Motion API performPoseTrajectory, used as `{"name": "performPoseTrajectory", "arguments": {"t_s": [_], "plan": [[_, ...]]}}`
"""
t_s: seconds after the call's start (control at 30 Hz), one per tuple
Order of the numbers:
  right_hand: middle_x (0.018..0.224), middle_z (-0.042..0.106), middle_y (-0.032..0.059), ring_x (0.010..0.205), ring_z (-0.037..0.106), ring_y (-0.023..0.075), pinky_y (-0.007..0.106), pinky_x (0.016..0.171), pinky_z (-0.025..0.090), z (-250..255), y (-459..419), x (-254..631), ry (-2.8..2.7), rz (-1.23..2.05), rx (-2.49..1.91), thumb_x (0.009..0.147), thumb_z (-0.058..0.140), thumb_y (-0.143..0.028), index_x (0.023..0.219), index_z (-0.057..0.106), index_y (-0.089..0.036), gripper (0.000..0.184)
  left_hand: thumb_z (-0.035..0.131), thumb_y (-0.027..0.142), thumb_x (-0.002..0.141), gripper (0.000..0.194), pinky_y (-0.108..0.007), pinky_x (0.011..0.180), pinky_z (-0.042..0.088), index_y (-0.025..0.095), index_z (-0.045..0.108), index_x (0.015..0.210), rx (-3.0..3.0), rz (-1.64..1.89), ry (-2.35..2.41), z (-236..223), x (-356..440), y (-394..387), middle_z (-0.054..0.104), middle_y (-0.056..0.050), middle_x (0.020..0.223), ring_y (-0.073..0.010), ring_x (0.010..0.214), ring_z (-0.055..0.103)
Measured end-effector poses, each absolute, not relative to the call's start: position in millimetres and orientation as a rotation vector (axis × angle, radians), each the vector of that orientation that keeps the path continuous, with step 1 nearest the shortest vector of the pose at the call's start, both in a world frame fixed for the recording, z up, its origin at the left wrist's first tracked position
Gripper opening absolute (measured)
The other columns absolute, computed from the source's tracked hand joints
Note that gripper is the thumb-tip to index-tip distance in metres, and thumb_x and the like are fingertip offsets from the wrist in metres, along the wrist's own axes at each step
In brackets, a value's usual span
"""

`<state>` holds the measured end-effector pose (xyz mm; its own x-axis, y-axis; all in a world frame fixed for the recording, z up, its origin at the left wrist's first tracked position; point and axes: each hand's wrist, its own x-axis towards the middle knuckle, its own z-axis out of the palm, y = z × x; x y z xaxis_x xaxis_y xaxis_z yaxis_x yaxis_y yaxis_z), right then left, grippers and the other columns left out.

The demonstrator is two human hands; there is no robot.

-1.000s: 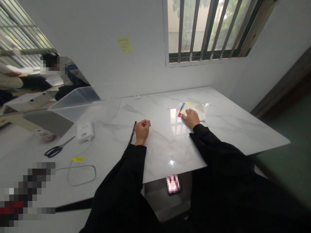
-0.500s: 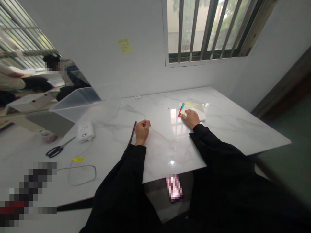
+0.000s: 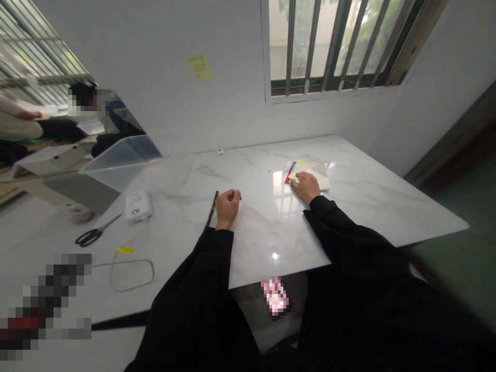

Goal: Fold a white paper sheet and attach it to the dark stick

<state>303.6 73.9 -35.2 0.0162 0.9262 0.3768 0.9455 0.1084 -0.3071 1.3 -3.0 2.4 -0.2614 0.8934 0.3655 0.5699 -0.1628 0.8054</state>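
My left hand (image 3: 228, 207) rests on the marble-patterned table in a loose fist. Whatever its curled fingers enclose, if anything, is hidden. Along its left side runs a thin dark-brown strip (image 3: 211, 211); whether the hand grips it I cannot tell. Farther right, my right hand (image 3: 308, 187) lies with its fingers bent down over a small stack of papers (image 3: 322, 182). Red, blue, yellow and white sheets show around the fingers. Tiny metallic bits (image 3: 268, 171) lie on the tabletop to the left of the stack.
Black-handled scissors (image 3: 93, 235), a white boxy device (image 3: 138, 206) and a looped grey cable (image 3: 153, 271) are on the left of the table (image 3: 418, 217). A clear plastic panel (image 3: 120, 157) stands behind them. A blurred pink object (image 3: 276, 297) sits below the front edge. Other people are at far left.
The camera view has shifted slightly, so everything sits a little higher in the picture. Both hands keep their places and poses on the table.
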Motion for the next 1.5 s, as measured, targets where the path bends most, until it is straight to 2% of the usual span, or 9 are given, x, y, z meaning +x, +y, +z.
{"name": "performPoseTrajectory", "arguments": {"t_s": [0.9,1.5], "plan": [[0.128,0.068,0.0191,0.122,0.058,0.0347,0.045,0.108,0.040,-40.7,76.5,303.5,-1.861,-0.025,-1.827,0.098,0.052,-0.039,0.125,0.069,-0.013,0.041,0.056,0.042,0.086,0.034,-0.030,0.055,0.027,0.021,0.060,0.059,1.665,1.407,1.809,-0.7,-1.3,2.6,0.036,0.004,0.045,-0.0141,0.048,0.035],[0.128,0.066,0.0200,0.121,0.057,0.0343,0.044,0.107,0.039,-38.4,75.4,302.1,-1.854,-0.018,-1.840,0.098,0.053,-0.037,0.125,0.068,-0.012,0.040,0.054,0.046,0.087,0.037,-0.030,0.055,0.026,0.021,0.060,0.061,1.679,1.366,1.856,0.2,0.6,-0.3,0.038,0.004,0.046,-0.0141,0.049,0.036]]}}
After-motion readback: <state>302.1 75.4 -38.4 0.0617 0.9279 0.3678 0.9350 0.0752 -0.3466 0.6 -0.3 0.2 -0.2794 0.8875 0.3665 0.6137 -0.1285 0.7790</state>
